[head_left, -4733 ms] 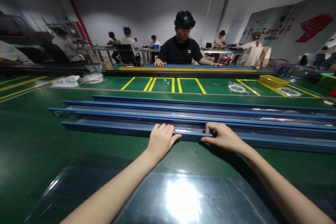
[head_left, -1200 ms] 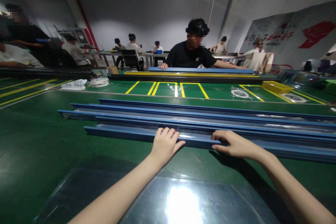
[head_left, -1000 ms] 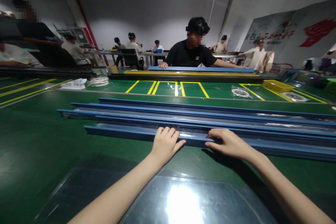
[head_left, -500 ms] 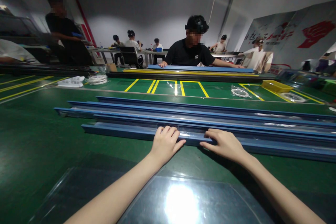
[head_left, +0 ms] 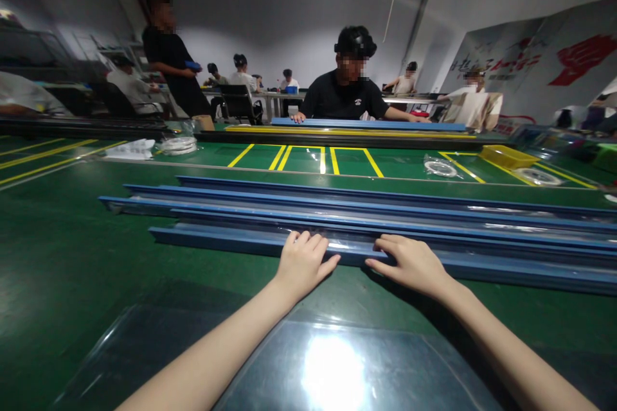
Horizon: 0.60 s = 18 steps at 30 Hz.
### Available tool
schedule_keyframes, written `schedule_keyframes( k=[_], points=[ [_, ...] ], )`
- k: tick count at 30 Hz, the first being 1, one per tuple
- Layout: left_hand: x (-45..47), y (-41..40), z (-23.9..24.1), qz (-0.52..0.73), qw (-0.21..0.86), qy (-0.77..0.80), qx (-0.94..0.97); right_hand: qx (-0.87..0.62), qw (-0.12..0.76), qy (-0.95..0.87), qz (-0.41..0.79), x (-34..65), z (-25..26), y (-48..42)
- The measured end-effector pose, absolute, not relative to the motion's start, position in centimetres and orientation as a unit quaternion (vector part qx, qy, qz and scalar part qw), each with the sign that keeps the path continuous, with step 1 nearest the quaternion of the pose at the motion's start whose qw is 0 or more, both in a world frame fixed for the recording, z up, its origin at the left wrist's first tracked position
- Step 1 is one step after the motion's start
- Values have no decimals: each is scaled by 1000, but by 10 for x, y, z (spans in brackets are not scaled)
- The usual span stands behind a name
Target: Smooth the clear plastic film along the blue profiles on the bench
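Observation:
Both hands are on the nearest of several long blue channel-shaped profiles that lie side by side across the green table. My left hand [head_left: 303, 264] is closed over the near wall of this blue profile [head_left: 216, 239], fingers inside the channel and thumb along the front. To its right, my right hand [head_left: 409, 262] grips the same wall, with its fingers curled over the edge and its thumb in front. Between the hands a stretch of the profile shows, shiny with clear film. Just behind are the other blue profiles [head_left: 270, 196].
A clear plastic sheet [head_left: 270, 366] lies under my forearms on the green table [head_left: 43, 270]. Beyond are coiled white cables [head_left: 441, 169] and a yellow tray [head_left: 508, 158]. Across the table a co-worker [head_left: 332, 96] holds another blue profile [head_left: 369, 124]; more people are behind.
My hands and the profiles stay almost in place. The standing person at the back left has moved right, and the co-worker's far hand has slid left along their profile.

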State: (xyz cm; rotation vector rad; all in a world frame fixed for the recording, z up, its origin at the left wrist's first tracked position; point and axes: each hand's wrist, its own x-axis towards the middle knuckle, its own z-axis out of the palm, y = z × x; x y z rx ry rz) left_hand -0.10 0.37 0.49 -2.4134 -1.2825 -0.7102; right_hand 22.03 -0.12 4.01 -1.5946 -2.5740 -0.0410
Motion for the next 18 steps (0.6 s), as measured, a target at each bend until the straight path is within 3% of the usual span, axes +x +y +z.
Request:
schedule_keyframes(
  k=[18],
  points=[
    [0,6,2,-257,180,-443,-840,-522,52,-851,-29,221,40,-2]
  ],
)
